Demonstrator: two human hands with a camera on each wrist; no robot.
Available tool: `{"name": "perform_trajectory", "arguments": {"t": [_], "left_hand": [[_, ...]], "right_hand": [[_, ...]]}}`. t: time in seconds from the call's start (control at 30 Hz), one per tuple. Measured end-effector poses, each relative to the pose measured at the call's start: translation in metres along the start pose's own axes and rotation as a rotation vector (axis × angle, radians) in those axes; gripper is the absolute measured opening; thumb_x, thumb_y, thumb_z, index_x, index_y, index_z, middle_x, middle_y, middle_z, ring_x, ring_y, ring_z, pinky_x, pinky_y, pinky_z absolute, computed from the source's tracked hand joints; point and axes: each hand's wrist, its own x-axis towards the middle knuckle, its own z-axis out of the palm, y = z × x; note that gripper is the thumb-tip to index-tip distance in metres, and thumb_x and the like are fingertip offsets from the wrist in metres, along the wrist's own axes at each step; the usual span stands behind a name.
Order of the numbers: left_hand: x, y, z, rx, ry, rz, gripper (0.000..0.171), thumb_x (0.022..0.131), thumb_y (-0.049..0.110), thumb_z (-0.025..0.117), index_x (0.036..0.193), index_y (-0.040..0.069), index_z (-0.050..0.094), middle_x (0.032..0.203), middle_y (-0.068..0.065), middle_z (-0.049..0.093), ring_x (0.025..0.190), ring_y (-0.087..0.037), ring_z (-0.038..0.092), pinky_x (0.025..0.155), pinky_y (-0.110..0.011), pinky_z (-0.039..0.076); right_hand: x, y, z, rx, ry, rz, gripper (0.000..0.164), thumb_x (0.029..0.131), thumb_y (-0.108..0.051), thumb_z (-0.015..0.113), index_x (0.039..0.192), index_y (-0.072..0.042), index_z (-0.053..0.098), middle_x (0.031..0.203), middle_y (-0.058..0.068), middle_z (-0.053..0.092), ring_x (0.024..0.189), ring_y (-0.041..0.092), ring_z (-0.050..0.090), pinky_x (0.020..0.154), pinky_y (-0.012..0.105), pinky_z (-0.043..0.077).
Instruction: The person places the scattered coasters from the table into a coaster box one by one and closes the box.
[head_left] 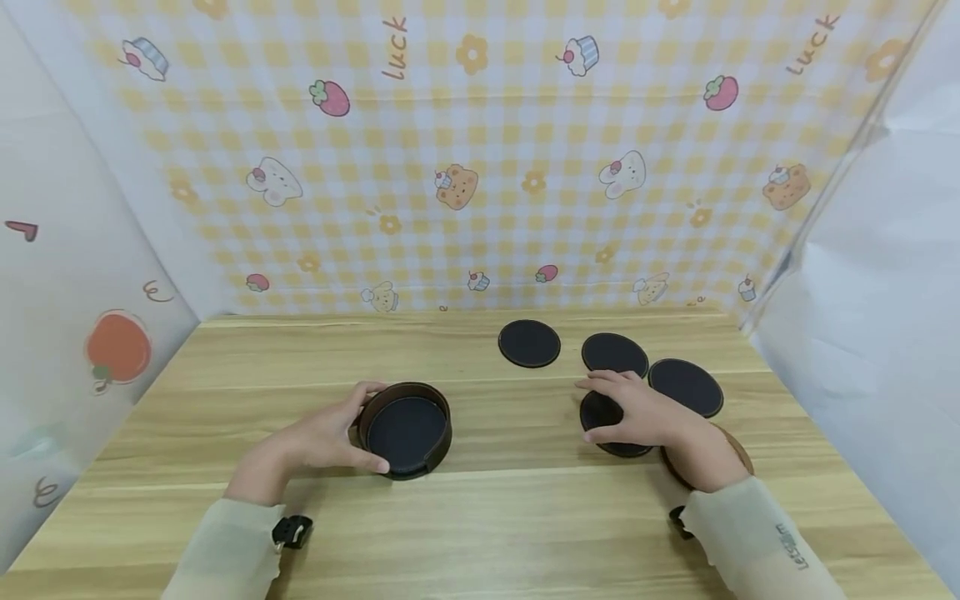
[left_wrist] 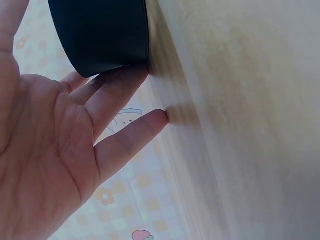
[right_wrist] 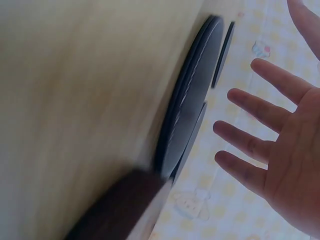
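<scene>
In the head view, my left hand (head_left: pixel 330 433) holds a round dark coaster holder (head_left: pixel 442 442) from its left side, thumb at the front and fingers behind. The left wrist view shows fingers against the holder's black outer wall (left_wrist: pixel 105 35). A dark disc lies inside it. My right hand (head_left: pixel 637 408) hovers over a round black coaster (head_left: pixel 600 412), its fingers spread and apart from it. From the right wrist view, that stitched-edge coaster (right_wrist: pixel 192 100) looks like two layers, and the hand (right_wrist: pixel 295 145) holds nothing.
More black coasters lie around the right hand: one at the back (head_left: pixel 529 343), one behind the hand (head_left: pixel 615 352), one to its right (head_left: pixel 686 387). A brown-edged round piece (head_left: pixel 738 450) sits partly under the right forearm. A checked cloth wall (head_left: pixel 480 242) stands behind the wooden table (head_left: pixel 487 533).
</scene>
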Motion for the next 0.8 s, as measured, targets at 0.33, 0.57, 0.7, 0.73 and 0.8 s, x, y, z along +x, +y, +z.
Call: {"name": "perform_trajectory", "arguments": {"t": [0.33,0.57,0.7,0.73,0.8], "left_hand": [[0.001,-0.001,0.001,-0.026,-0.001,0.005,0.104,0.073,0.041,0.088,0.150,0.013,0.023,0.141,-0.019,0.053,0.137,-0.044,0.043,0.103,-0.059,0.039],[0.000,-0.001,0.000,-0.022,-0.004,0.003,0.104,0.073,0.040,0.088,0.150,0.013,0.024,0.141,-0.019,0.053,0.136,-0.043,0.045,0.102,-0.058,0.040],[0.000,0.000,0.000,-0.026,-0.005,0.004,0.103,0.073,0.040,0.088,0.149,0.013,0.024,0.141,-0.018,0.053,0.135,-0.042,0.046,0.102,-0.057,0.040],[-0.001,-0.001,0.000,-0.025,-0.005,0.004,0.103,0.073,0.040,0.088,0.149,0.014,0.024,0.142,-0.018,0.053,0.135,-0.041,0.046,0.102,-0.057,0.040],[-0.001,-0.001,0.000,-0.025,-0.004,0.003,0.103,0.073,0.040,0.088,0.149,0.014,0.024,0.142,-0.018,0.053,0.135,-0.041,0.046,0.102,-0.057,0.040]], "right_hand": [[-0.013,0.014,-0.006,0.007,-0.032,0.081,0.084,0.082,-0.054,0.075,0.147,-0.009,0.047,0.152,0.028,0.038,0.134,0.059,0.032,0.101,0.069,0.035],[-0.013,0.015,-0.003,0.011,-0.066,0.100,0.086,0.081,-0.052,0.077,0.148,-0.009,0.045,0.152,0.030,0.036,0.135,0.065,0.028,0.100,0.071,0.034],[-0.013,0.014,-0.002,0.002,-0.077,0.104,0.085,0.079,-0.049,0.080,0.146,-0.008,0.048,0.152,0.028,0.037,0.134,0.064,0.028,0.099,0.071,0.035],[-0.013,0.014,-0.002,0.001,-0.081,0.109,0.085,0.078,-0.047,0.081,0.146,-0.009,0.048,0.152,0.028,0.036,0.134,0.063,0.029,0.099,0.070,0.036],[-0.014,0.014,-0.001,-0.002,-0.092,0.117,0.085,0.077,-0.045,0.083,0.146,-0.010,0.048,0.154,0.027,0.035,0.135,0.061,0.029,0.098,0.068,0.038]]}}
